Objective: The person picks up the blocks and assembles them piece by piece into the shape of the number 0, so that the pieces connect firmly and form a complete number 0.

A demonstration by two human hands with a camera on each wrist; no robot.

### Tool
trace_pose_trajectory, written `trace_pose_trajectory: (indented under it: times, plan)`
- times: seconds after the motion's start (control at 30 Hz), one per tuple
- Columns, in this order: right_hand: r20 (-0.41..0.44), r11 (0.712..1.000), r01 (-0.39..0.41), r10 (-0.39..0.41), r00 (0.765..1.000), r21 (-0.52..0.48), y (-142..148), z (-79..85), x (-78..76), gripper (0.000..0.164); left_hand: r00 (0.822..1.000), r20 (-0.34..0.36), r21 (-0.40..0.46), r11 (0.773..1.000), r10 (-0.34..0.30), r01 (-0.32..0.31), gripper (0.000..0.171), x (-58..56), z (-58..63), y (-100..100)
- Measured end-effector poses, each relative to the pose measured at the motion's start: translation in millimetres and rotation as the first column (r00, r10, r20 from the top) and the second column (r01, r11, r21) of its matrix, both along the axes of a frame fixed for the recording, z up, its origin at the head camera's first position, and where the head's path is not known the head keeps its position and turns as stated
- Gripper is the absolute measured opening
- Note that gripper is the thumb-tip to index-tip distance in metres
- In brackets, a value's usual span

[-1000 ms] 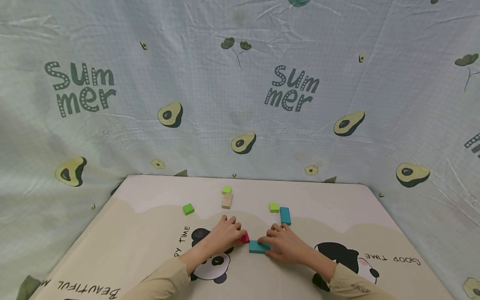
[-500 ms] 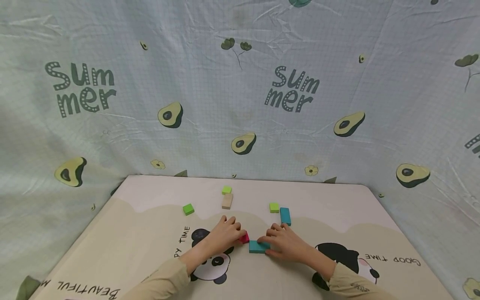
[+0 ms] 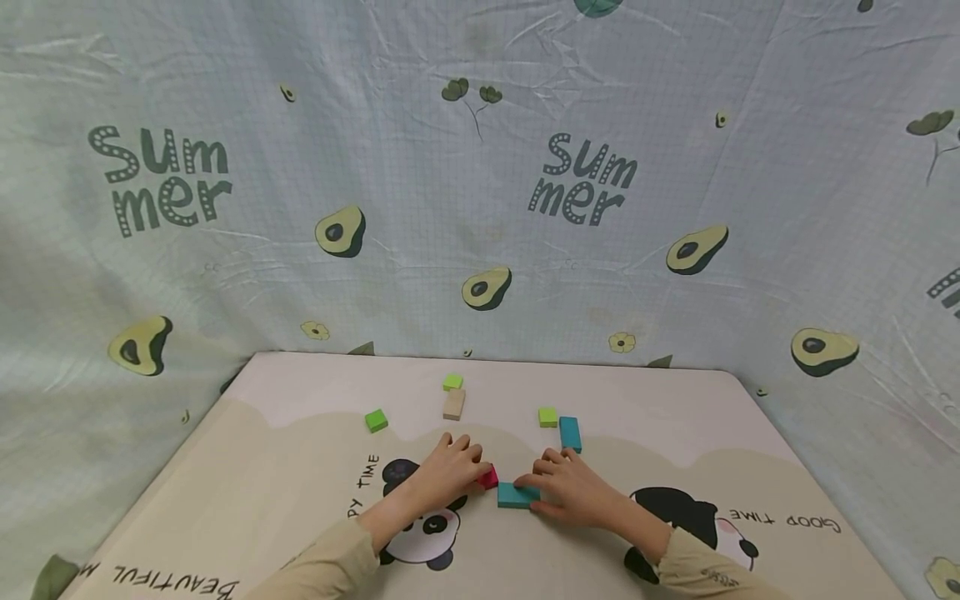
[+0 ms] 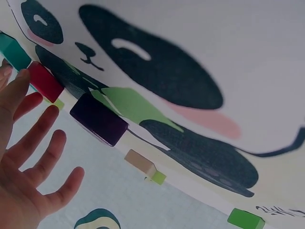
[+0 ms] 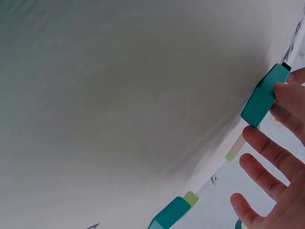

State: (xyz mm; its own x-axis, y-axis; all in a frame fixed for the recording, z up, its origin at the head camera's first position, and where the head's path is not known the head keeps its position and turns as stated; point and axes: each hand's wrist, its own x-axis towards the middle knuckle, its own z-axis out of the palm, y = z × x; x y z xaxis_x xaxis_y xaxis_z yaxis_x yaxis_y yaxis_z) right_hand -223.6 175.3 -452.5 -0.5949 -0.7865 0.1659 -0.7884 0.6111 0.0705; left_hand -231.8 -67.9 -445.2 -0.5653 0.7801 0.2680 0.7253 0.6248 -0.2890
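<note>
My left hand (image 3: 447,471) pinches a red block (image 3: 489,477) between thumb and index finger, while the other fingers spread out beyond it. In the left wrist view, a dark purple block (image 4: 98,119) lies close by; the left hand hides it in the head view. Just right of the red block lies a flat teal block (image 3: 513,496), its end held by the thumb and index finger of my right hand (image 3: 573,492). The two held blocks sit end to end; whether they touch I cannot tell. A second teal block (image 3: 570,434) lies behind the right hand.
Behind the hands on the panda-printed table (image 3: 300,467) lie a green block (image 3: 377,420), a plain wooden block (image 3: 453,404) against a lime block (image 3: 452,382), and another lime block (image 3: 547,417) beside the second teal one. A printed curtain (image 3: 420,167) hangs behind the table's far edge.
</note>
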Motion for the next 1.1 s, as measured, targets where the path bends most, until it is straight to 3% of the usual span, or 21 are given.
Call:
trace_pose_trajectory:
  times: [0.4,0.87,1.1]
  plan:
    - [-0.045,0.998,-0.042,0.040,0.998,-0.046,5,-2.1,-0.6,0.031,0.999,-0.044,0.008,0.999,-0.032,0.032,0.014,5.5,-0.9,-1]
    - [-0.016,0.997,-0.033,0.032,0.999,-0.073,8,3.4,0.6,0.032,0.999,0.017,-0.022,0.999,-0.036,0.036,0.020,12.8,4.8,2]
    - [-0.033,0.998,-0.025,0.023,0.999,-0.064,12,4.9,-2.3,0.031,0.999,0.011,-0.041,0.998,-0.040,0.040,0.020,13.7,4.2,0]
